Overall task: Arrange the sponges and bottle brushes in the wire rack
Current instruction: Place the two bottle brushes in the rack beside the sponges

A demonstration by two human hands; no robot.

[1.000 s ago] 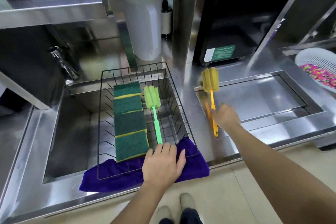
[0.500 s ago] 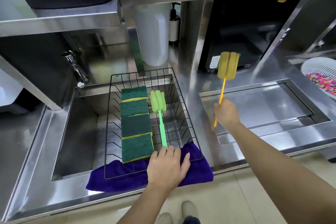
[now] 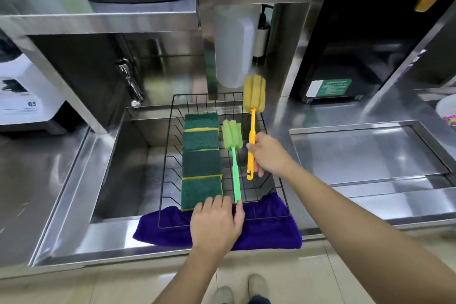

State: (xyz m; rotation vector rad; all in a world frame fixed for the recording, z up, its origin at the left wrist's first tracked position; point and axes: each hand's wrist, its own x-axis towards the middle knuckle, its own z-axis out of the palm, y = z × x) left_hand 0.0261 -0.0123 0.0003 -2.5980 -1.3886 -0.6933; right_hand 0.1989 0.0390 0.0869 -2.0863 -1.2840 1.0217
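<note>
A black wire rack [image 3: 170,160] sits over the sink on a purple cloth [image 3: 269,232]. Inside it, several green sponges [image 3: 201,163] lie in a row down the left side. A green bottle brush [image 3: 233,155] lies to their right, head pointing away from me. My right hand [image 3: 269,153] grips the handle of a yellow bottle brush [image 3: 254,96] and holds it over the rack's right side, just right of the green one. My left hand [image 3: 216,224] rests flat on the rack's front edge with fingers spread, touching the green brush's handle end.
The steel sink [image 3: 118,168] lies under and left of the rack, with a tap [image 3: 129,81] behind it. A recessed steel tray [image 3: 365,153] is to the right. A white bottle [image 3: 233,52] and a black machine [image 3: 345,57] stand behind. A white colander [image 3: 446,108] is at far right.
My right hand lifted the yellow brush from the counter on the right and carried it left, over the rack beside the green brush. My left hand stayed on the rack's front edge.
</note>
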